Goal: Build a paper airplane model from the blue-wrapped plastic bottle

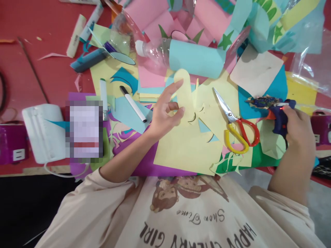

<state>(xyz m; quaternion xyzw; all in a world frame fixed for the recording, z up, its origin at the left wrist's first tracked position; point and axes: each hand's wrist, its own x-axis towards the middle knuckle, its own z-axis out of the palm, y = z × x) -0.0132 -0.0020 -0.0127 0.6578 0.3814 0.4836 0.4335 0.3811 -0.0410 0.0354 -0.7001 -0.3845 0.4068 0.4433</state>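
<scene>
My left hand (165, 113) pinches a long yellow paper cutout (184, 91) with a rounded top and holds it upright above a yellow sheet (181, 144). My right hand (297, 129) is closed round the grip of a dark blue glue gun (276, 112), whose nozzle points left over the blue paper. Red-and-yellow scissors (239, 125) lie shut on the papers between my two hands.
A clear bottle wrapped in light blue paper (181, 57) lies at the back. A black-and-white marker (133, 103), glue sticks (76, 34), a white roll (43, 132) and a purple box (11, 143) sit to the left. Coloured paper scraps cover the red table (33, 75).
</scene>
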